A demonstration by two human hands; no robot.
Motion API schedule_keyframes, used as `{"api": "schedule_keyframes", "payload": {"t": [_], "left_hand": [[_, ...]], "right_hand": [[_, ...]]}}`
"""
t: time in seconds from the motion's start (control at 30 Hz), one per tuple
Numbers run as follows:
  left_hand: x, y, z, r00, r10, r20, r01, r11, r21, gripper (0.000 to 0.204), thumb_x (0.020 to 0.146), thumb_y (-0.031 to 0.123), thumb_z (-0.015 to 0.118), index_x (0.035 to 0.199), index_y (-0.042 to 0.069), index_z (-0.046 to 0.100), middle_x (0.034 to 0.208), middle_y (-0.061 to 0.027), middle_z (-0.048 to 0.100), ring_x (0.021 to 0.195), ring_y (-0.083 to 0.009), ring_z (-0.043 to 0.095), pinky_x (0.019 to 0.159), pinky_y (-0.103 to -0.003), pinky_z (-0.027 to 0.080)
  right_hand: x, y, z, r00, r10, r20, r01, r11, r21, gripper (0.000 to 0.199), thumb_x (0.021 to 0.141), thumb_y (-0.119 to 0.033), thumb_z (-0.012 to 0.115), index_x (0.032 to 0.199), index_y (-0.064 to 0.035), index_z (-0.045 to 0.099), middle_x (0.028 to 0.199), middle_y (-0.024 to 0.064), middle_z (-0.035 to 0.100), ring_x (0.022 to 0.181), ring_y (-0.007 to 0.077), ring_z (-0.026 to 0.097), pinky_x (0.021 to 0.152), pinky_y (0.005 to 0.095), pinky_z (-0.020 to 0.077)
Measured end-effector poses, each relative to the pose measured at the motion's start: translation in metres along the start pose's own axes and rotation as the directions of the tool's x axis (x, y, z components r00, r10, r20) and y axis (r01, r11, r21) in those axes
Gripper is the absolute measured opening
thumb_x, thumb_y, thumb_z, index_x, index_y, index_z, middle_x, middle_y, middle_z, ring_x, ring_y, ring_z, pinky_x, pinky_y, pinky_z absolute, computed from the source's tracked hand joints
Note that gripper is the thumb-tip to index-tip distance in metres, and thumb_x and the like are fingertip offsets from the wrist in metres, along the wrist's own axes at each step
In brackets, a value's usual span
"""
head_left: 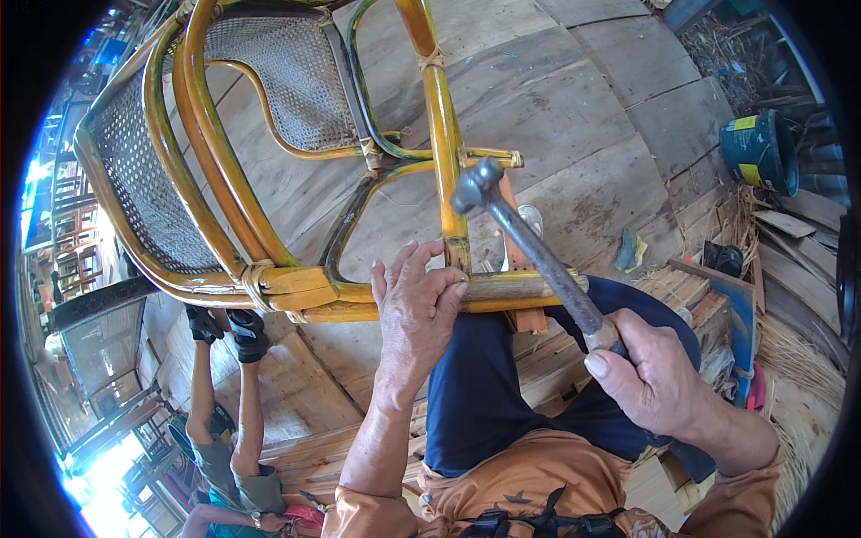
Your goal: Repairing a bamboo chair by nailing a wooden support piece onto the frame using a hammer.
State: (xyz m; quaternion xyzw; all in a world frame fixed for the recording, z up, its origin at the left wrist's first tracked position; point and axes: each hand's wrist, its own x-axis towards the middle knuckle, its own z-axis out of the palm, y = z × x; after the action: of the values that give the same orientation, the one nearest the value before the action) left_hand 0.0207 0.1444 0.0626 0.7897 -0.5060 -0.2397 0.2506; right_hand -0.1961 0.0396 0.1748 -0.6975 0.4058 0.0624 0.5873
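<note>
My right hand is wrapped round the handle of a ball-peen hammer. Its dark metal head is raised above a yellow-brown rattan chair frame, near the upright pole. My left hand rests on the chair's near rail, with thumb and forefinger pinched together where the upright pole meets that rail. What sits between those fingertips is too small to make out. Woven cane panels fill parts of the frame, and pale binding wraps several of its joints. The rail's right end lies over my thighs.
A dark green bucket with yellow labels stands at the right. Wood strips and loose fibre bundles lie along that side. Another person's legs are at the lower left. Worn boards cover the floor.
</note>
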Motion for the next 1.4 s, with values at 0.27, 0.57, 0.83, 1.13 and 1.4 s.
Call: {"api": "schedule_keyframes", "payload": {"t": [0.27,0.57,0.83,1.13,1.4], "left_hand": [[0.000,-0.002,0.001,1.000,0.000,0.013,0.000,1.000,0.011,0.010,0.077,0.013,0.066,0.086,0.008,0.067,0.120,-0.0048,0.055,0.121,-0.0246,0.043,0.107,-0.049,0.012],[0.000,-0.005,-0.012,0.989,0.010,0.151,-0.011,1.000,0.002,0.027,0.076,0.012,0.066,0.102,0.009,0.061,0.122,-0.0113,0.052,0.118,-0.0290,0.045,0.104,-0.051,0.019],[0.006,-0.007,-0.018,0.959,0.139,0.248,-0.167,0.981,0.098,0.072,0.066,0.018,0.077,0.125,0.001,0.039,0.108,-0.0152,0.057,0.106,-0.0295,0.053,0.094,-0.043,0.033],[0.004,-0.005,-0.016,0.957,0.197,0.215,-0.234,0.959,0.163,0.080,0.062,0.021,0.079,0.127,0.000,0.038,0.094,-0.0140,0.060,0.096,-0.0288,0.056,0.088,-0.042,0.034],[0.003,-0.010,-0.013,0.959,0.220,0.181,-0.244,0.962,0.125,0.081,0.061,0.025,0.079,0.128,0.000,0.042,0.096,-0.0125,0.059,0.092,-0.0288,0.055,0.090,-0.040,0.032]], "right_hand": [[0.002,0.013,0.009,0.994,0.081,0.072,-0.079,0.996,-0.038,0.029,0.091,-0.026,0.052,0.087,0.0023,0.047,0.055,0.0180,0.052,0.053,0.0355,0.058,0.046,0.0398,0.0431],[0.002,0.021,0.006,0.991,0.112,0.075,-0.107,0.992,-0.063,0.032,0.090,-0.028,0.054,0.081,0.0019,0.048,0.053,0.0170,0.051,0.050,0.0308,0.058,0.047,0.0378,0.0425],[-0.007,0.008,0.001,0.993,0.117,0.013,-0.117,0.957,0.266,0.027,0.091,-0.026,0.055,0.090,0.0009,0.051,0.056,0.0056,0.048,0.050,0.0098,0.048,0.047,0.0267,0.0390],[0.005,0.010,0.007,0.963,0.182,0.201,-0.183,0.983,-0.013,0.026,0.091,-0.023,0.053,0.089,0.0024,0.049,0.053,0.0149,0.046,0.046,0.0207,0.045,0.047,0.0333,0.0399],[-0.007,-0.002,0.003,0.990,0.046,-0.137,-0.004,0.956,0.294,0.026,0.091,-0.024,0.054,0.090,0.0018,0.049,0.056,0.0121,0.047,0.050,0.0137,0.048,0.048,0.0292,0.0396]]}}
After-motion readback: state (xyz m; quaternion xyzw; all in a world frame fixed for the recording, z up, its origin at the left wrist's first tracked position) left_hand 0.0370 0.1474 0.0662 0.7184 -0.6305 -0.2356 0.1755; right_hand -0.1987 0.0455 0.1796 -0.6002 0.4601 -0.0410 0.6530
